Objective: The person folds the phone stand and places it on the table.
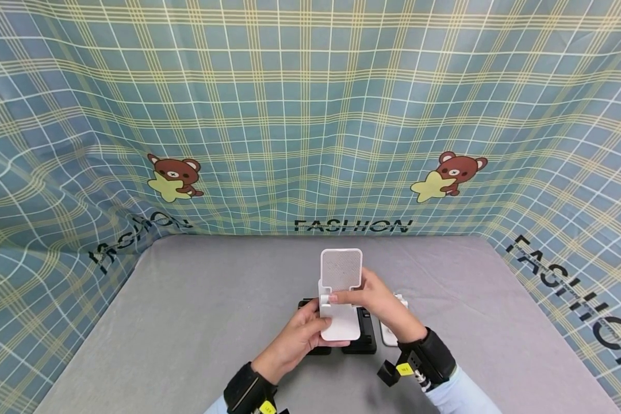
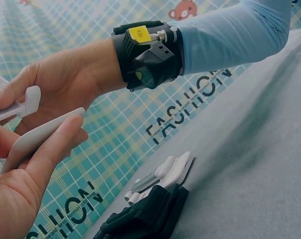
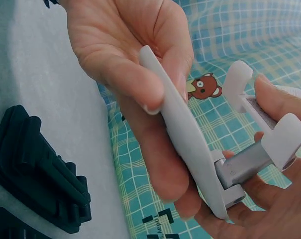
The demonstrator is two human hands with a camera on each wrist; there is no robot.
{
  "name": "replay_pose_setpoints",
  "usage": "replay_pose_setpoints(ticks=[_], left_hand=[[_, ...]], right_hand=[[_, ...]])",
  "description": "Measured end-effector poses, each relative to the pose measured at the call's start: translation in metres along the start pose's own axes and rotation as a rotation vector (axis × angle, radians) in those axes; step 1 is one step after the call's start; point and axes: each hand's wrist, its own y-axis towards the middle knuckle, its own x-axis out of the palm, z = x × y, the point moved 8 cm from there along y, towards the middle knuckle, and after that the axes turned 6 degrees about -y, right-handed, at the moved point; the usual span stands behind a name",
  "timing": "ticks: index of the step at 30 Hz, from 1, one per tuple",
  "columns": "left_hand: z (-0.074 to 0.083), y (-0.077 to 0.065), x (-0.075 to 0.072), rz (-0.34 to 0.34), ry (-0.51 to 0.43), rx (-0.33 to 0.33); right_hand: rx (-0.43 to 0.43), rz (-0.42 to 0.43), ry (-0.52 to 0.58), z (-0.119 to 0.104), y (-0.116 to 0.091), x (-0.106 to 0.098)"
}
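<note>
A white folding phone stand (image 1: 341,325) is held up in both hands over the grey table, its padded upper plate unfolded from the base. My left hand (image 1: 300,333) grips the base between thumb and fingers; the right wrist view shows the flat base (image 3: 185,124) edge-on in that hand. My right hand (image 1: 383,302) holds the upper plate, thumb across its front near the lower lip. A grey hinge arm (image 3: 247,164) links base and plate, and two white hooks (image 3: 287,139) stick out from the plate's edge.
Two folded black phone stands (image 1: 364,336) lie on the table (image 1: 212,305) under the hands. Another white stand (image 1: 390,336) lies right of them, partly hidden by my right forearm. A plaid cloth (image 1: 310,126) with printed bears walls in the back and sides.
</note>
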Motion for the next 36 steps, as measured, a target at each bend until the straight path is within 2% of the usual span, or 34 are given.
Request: replay_pose_setpoints(ticks=[4,11,16,24,30,36], left_hand=[[0.000,0.000,0.001,-0.007,-0.003,-0.002],[0.000,0.000,0.003,-0.025,-0.007,-0.019],[-0.001,0.000,0.003,-0.015,-0.001,-0.029],[-0.001,0.001,0.002,-0.004,-0.007,-0.031],[0.000,0.002,-0.001,-0.002,0.002,-0.029],[-0.002,0.003,-0.007,0.014,-0.008,-0.044]], right_hand=[[-0.030,0.041,-0.021,0.001,0.004,-0.002],[-0.084,0.228,-0.091,0.005,0.012,-0.011],[-0.097,0.294,-0.101,0.005,0.016,-0.013],[-0.056,0.292,-0.078,0.009,0.018,-0.012],[-0.029,0.188,-0.112,0.003,0.017,-0.013],[-0.139,0.160,-0.227,-0.032,0.016,-0.029]])
